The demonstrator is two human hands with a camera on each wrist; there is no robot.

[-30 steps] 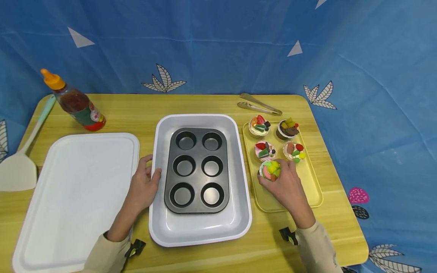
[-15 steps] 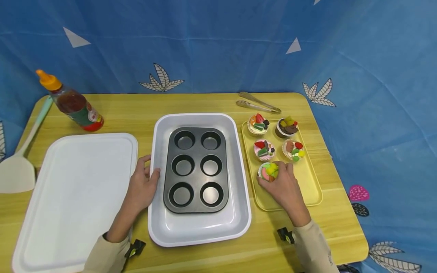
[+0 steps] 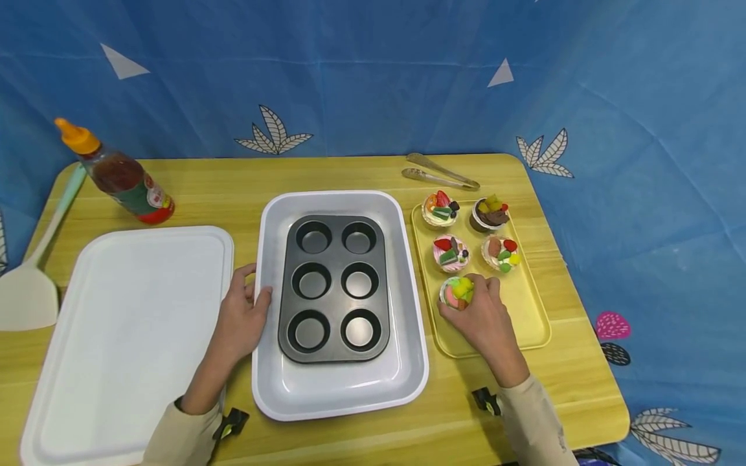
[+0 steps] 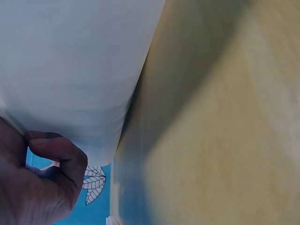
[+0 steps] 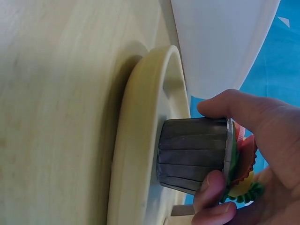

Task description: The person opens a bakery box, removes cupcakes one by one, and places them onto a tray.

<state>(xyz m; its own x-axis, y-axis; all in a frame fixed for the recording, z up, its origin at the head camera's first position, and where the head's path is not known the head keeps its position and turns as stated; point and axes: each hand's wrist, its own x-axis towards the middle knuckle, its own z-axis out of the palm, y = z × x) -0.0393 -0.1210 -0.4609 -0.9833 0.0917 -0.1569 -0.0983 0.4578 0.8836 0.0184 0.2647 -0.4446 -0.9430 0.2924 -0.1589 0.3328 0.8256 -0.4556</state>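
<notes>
My right hand [image 3: 481, 318] pinches a cupcake [image 5: 192, 152] between thumb and fingers, near the top of its dark pleated cup. Pink, green and yellow toppings show on this cupcake, and its base appears to sit on the yellow tray [image 3: 531, 338]. Several other topped cupcakes, among them a chocolate one [image 3: 488, 213], stand behind it on that tray. At the middle of the table, my left hand [image 3: 241, 320] grips the left rim of a deep white tray [image 3: 344, 395], fingers outside and thumb over the edge. A dark muffin tin [image 3: 335, 285] with bare cups lies inside the white tray.
A flat white tray [image 3: 128, 336] lies at the left, beside a spatula [image 3: 29, 298] with a pale green handle. Behind it stands a sauce bottle [image 3: 131, 184] with an orange cap. Metal tongs [image 3: 443, 175] rest at the table's back right edge.
The head view has shifted slightly. Both hands keep their holds, the left on the deep white tray and the right on the cupcake, with no clear movement of either thing.
</notes>
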